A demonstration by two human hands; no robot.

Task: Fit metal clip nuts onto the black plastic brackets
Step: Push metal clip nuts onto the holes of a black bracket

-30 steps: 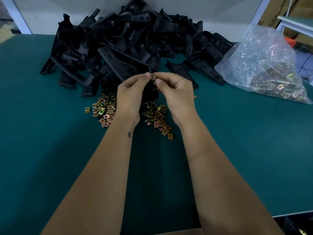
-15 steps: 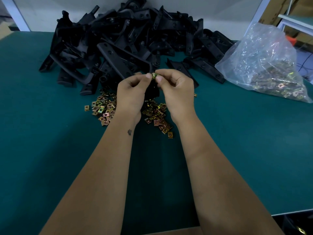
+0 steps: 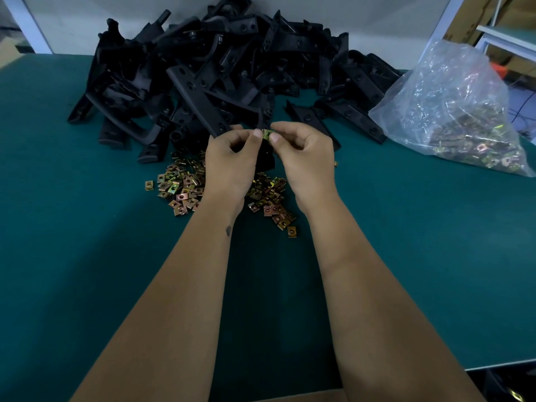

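Note:
Both hands are raised together above the green table, in front of the bracket pile. My left hand (image 3: 232,162) grips a black plastic bracket (image 3: 266,158), mostly hidden between the palms. My right hand (image 3: 307,158) pinches a brass-coloured clip nut (image 3: 266,134) at the bracket's top end, with my left thumb touching it too. Loose clip nuts (image 3: 179,187) lie scattered on the table under and beside my wrists. A big heap of black brackets (image 3: 220,71) fills the back of the table.
A clear plastic bag (image 3: 458,111) holding more clip nuts lies at the back right. The green table (image 3: 87,256) runs to a front edge at the lower right. A white frame post and cardboard boxes stand behind the bag.
The hands stay together at the same spot with the nut between the thumbs. The view has shifted slightly; the grip looks unchanged.

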